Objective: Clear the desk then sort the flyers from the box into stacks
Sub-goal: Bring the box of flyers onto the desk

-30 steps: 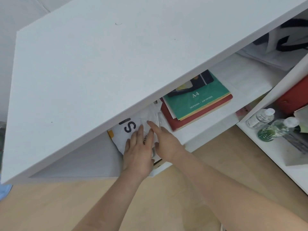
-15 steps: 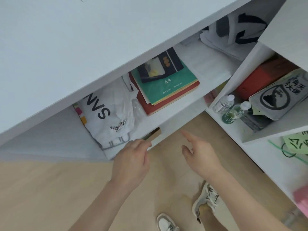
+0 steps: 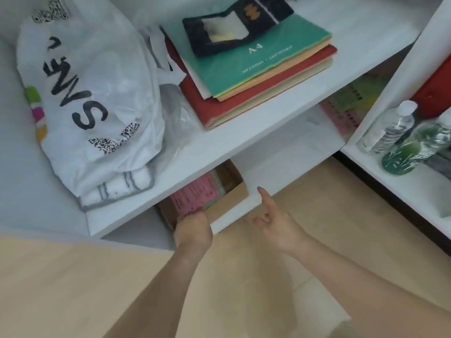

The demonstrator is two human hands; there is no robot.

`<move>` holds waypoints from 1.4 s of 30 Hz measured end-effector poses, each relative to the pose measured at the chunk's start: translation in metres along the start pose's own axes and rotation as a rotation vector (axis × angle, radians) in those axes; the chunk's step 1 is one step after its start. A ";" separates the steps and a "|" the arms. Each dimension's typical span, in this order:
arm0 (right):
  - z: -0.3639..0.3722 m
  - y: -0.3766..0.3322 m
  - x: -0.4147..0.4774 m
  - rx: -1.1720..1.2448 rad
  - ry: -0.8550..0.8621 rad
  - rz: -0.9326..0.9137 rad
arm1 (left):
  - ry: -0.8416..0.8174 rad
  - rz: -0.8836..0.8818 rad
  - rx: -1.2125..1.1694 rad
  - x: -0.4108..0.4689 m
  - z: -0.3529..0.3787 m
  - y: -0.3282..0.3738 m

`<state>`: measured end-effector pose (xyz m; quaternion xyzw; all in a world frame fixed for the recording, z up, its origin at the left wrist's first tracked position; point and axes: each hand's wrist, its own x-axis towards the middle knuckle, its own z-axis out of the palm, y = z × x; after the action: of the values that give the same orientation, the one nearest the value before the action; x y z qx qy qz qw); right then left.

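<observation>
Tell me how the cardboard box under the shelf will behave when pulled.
The cardboard box probably slides rather than tips: it sits low and flat. Stacked with pink flyers, it is likely heavy for its size. Its thin open wall may flex where the left hand grips.

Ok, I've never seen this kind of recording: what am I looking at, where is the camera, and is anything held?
No machine here: a person works with bare hands, filmed by one camera on their head, looking down. The left hand reaches into a cardboard box under the white shelf, at the pink flyers; its fingers are hidden, so I cannot confirm a grip. The right hand hovers open beside the box, holding nothing. On the shelf lie a white plastic bag and a stack of paper pads.
</observation>
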<state>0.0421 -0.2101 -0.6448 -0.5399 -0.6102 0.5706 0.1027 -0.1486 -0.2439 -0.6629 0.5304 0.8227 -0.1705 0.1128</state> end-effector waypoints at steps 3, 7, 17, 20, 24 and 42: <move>0.005 0.008 0.020 0.270 0.050 0.135 | 0.046 0.023 0.001 -0.015 0.013 0.000; 0.005 0.021 0.030 0.119 0.132 0.241 | 0.014 0.162 -0.097 -0.074 0.041 0.003; 0.013 0.057 -0.042 -0.327 0.087 0.350 | 0.109 0.043 -0.473 -0.139 0.045 -0.027; -0.011 0.049 -0.091 -0.275 0.086 0.411 | -0.032 -0.022 -0.519 -0.156 0.012 -0.024; -0.058 0.022 -0.170 -0.374 0.106 0.452 | -0.271 0.002 -0.745 -0.204 -0.061 -0.010; -0.276 -0.311 -0.490 -0.547 0.327 0.406 | -0.085 0.379 -0.575 -0.391 -0.460 0.000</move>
<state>0.2726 -0.3564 -0.0629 -0.7412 -0.5962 0.3016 -0.0646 0.0100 -0.3857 -0.0983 0.6126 0.7186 0.0701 0.3215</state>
